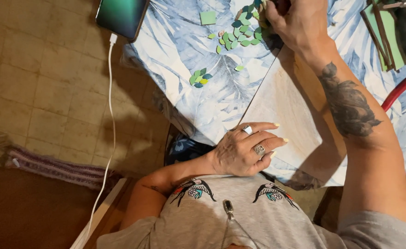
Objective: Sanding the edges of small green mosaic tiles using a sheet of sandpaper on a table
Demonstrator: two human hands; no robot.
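The left hand lies flat, palm down, fingers stretched out and slightly spread, close to the body. The right arm reaches far forward, its hand bent downward, fingertips hidden from view.

1. Pale wooden board: a flat, whitish slab lying on the leaf-print cloth, its near corner hanging over the table edge; the left hand rests flat on that near edge.
2. Green leaf-shaped pieces: small flat cut-outs in dark and light green, heaped loosely on the cloth just beyond the board; the right hand reaches into the heap, fingertips among them.
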